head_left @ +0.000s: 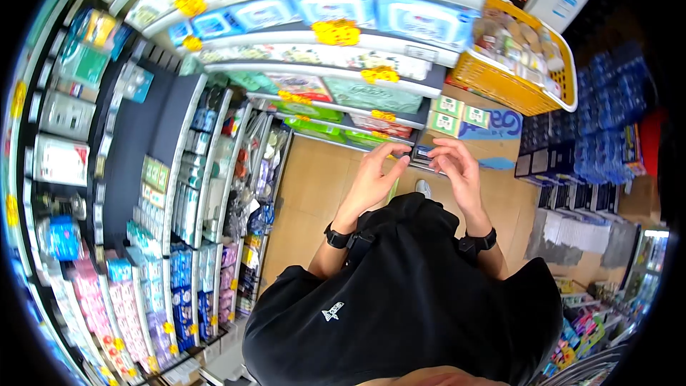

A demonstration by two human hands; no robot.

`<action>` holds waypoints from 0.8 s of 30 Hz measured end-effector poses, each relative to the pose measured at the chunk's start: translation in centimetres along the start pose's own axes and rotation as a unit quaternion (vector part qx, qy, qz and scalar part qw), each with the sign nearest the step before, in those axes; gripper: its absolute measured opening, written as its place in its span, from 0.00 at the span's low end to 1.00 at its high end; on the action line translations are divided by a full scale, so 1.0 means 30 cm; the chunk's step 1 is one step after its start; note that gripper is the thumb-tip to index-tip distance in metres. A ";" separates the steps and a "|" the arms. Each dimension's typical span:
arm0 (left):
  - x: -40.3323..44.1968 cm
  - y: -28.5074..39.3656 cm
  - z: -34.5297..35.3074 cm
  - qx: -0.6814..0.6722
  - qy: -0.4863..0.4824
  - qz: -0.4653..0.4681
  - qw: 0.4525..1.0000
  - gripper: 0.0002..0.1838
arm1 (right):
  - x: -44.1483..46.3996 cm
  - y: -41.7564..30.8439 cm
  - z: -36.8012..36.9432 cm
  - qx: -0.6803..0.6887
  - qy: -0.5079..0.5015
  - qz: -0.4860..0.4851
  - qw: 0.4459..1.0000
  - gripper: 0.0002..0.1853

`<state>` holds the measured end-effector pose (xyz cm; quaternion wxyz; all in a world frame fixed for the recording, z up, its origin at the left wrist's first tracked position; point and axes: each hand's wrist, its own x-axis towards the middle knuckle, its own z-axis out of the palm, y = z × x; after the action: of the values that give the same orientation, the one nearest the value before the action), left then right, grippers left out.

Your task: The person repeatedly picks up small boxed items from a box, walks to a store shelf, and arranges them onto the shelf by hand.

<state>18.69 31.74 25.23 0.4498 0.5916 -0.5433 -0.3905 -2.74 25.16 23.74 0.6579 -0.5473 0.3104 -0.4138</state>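
My left hand (373, 180) is raised in front of my body, thumb and forefinger apart, with no object visible in it. Opposite it, my right hand (459, 169) has its fingers loosely curved and spread, and I see nothing held there either. A narrow gap separates the two hands. Behind that gap shows the dark lower end of the shelf unit (423, 151). Nearest beyond my right hand are small green-and-white boxes (443, 124) on a cardboard carton (500, 139). Black bands circle both wrists.
Shelves ahead hold blue-and-white packs (336, 8) with yellow price tags. A yellow basket (493, 84) full of assorted goods stands at upper right. Packaged goods fill the left shelves (168, 229). Blue shrink-wrapped packs (597, 114) are stacked at right. Tan floor (307, 179) shows around me.
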 end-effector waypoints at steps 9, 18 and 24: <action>0.361 -0.077 0.424 0.090 -0.113 0.092 0.985 0.16 | -0.043 -0.046 -0.393 -0.013 0.132 -0.031 0.991 0.16; 0.716 -0.346 0.809 0.291 -0.151 0.145 0.934 0.26 | -0.094 -0.087 -0.666 0.005 0.193 -0.055 0.980 0.16; 0.858 -0.488 0.953 0.394 -0.202 0.128 0.887 0.32 | -0.121 -0.108 -0.769 0.006 0.220 -0.073 0.973 0.16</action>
<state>-1.53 3.13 3.63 0.1059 0.5535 -0.8029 -0.1942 -24.95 17.50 21.96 0.5447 -0.4599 0.4040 -0.5733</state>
